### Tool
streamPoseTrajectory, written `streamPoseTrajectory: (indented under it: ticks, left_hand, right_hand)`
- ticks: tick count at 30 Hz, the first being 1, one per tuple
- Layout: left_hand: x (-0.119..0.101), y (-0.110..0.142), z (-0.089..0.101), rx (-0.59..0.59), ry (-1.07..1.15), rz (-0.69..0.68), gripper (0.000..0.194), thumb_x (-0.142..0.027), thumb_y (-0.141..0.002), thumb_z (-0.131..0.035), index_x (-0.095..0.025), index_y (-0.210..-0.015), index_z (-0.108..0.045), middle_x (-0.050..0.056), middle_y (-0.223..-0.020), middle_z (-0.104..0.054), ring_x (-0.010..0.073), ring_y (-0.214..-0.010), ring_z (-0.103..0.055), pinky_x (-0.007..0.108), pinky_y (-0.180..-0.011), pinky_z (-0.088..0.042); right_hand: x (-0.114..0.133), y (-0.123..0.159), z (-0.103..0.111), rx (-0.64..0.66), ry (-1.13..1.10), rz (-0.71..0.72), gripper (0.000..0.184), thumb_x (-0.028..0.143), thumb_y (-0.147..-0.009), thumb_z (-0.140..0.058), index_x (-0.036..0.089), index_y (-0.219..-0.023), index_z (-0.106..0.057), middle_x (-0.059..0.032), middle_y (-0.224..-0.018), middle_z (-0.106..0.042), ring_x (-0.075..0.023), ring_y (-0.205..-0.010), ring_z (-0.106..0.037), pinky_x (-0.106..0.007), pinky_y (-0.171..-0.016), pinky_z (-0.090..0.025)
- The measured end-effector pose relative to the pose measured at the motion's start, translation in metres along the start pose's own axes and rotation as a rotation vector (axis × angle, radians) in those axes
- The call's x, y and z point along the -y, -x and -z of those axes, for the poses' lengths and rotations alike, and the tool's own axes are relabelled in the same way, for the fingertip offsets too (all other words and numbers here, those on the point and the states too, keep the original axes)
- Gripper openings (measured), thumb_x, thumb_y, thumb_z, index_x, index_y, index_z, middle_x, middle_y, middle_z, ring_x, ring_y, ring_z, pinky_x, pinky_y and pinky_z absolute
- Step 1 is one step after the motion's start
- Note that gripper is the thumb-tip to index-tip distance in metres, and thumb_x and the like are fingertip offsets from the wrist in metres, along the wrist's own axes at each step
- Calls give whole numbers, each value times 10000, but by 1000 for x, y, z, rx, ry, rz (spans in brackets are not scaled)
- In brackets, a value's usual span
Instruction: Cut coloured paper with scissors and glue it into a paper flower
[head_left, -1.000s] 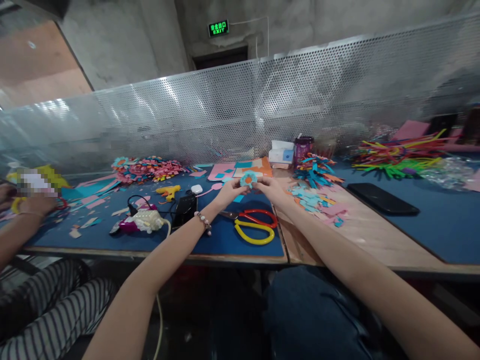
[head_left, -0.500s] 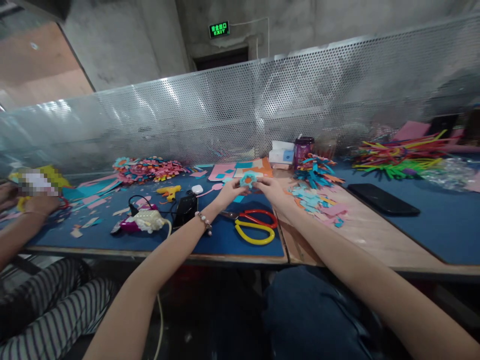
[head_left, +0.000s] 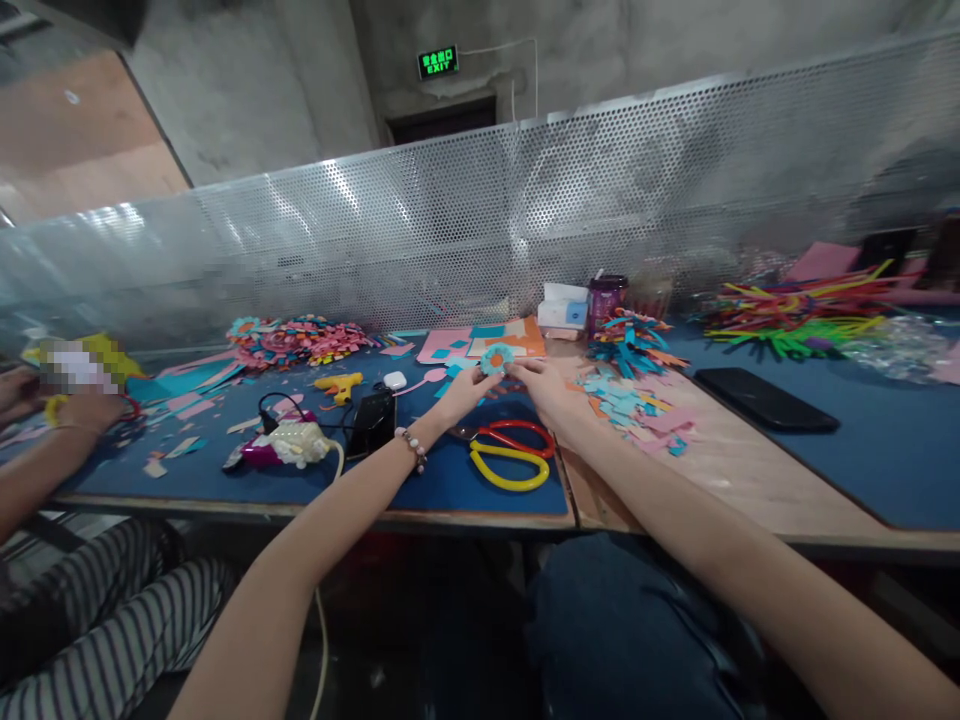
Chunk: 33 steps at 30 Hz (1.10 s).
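A light blue paper flower [head_left: 496, 360] with an orange centre is held up over the table between my two hands. My left hand [head_left: 460, 390] pinches its lower left side, closed on it. At its right edge the closed fingertips of my right hand [head_left: 549, 388] grip it too. Large scissors [head_left: 510, 455] with one red and one yellow handle lie on the blue mat just below my hands. Behind the flower are flat sheets of pink and orange paper [head_left: 517, 338] with blue pieces on top.
Left of my arm are a yellow glue gun [head_left: 339, 386], a black box [head_left: 371, 422] and a power strip [head_left: 285, 443] with cables. Paper scraps [head_left: 630, 400], a cup [head_left: 606, 300] and a black phone [head_left: 765, 398] sit rightward. A co-worker's hand [head_left: 90, 408] is far left.
The flower has turned slightly in my fingers and its face shows more fully. My left hand and wrist have shifted a little to the right.
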<state>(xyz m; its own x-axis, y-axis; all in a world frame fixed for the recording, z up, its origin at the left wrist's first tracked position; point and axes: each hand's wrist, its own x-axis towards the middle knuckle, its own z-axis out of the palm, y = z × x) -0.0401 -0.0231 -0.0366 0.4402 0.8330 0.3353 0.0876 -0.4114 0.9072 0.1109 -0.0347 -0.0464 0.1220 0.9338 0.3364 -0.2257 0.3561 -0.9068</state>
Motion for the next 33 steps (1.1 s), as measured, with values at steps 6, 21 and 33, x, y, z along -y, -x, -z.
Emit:
streamPoseTrajectory:
  ticks: [6,21,33]
  left_hand:
    - [-4,0,1,-39,-6,6,297,-328,-802,-576,-115,-1003,-628,100,-947,-690,163,-764,-660,315,-729,-519]
    - [-3,-2,7,-58,-186,-49,250,-319,-816,-538,-110,-882,-659,97,-861,-713,168,-744,-659,296,-715,-515]
    - [-5,0,6,-60,-201,-62,197,-289,-797,-555,-126,-824,-663,55,-773,-713,164,-699,-652,280,-676,-509]
  right_hand:
    - [-2,-3,1,71,104,29,348,448,-658,-675,168,-862,-641,-49,-830,-663,-164,-712,-603,-308,-659,-505]
    - [30,10,14,225,874,509,374,187,-813,-397,224,-1088,-647,0,-651,-593,-142,-527,-464,-258,-556,-331]
    - [19,4,15,216,976,563,407,154,-775,-424,217,-1110,-647,-25,-703,-656,-156,-558,-513,-258,-565,-357]
